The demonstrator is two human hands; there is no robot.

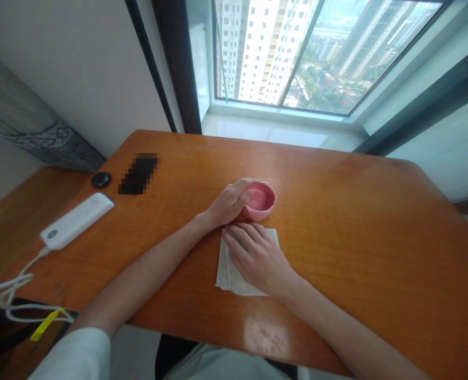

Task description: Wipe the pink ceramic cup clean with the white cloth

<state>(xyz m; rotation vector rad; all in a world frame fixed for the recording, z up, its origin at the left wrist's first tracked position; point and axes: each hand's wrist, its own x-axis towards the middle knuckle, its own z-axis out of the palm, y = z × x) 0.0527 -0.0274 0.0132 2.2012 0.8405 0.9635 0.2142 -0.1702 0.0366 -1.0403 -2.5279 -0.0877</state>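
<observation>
A small pink bowl (260,199) with a faceted rim stands upright near the middle of the wooden table. My left hand (230,203) grips it from the left, with the fingers along the far rim and the thumb at the near left side. Just in front of the bowl lies a folded white napkin (229,272). On top of it rests my right hand (255,253), palm down and fingers stretched out, covering much of its upper part. The inside of the bowl that shows holds nothing I can make out.
The brown table (356,237) reaches back to a window (273,53). To the left lie a white power bank (77,220) with a white cable (10,295), a round black object (101,180) and a dark pixelated object (139,174). A yellow tag (46,324) hangs near the front edge.
</observation>
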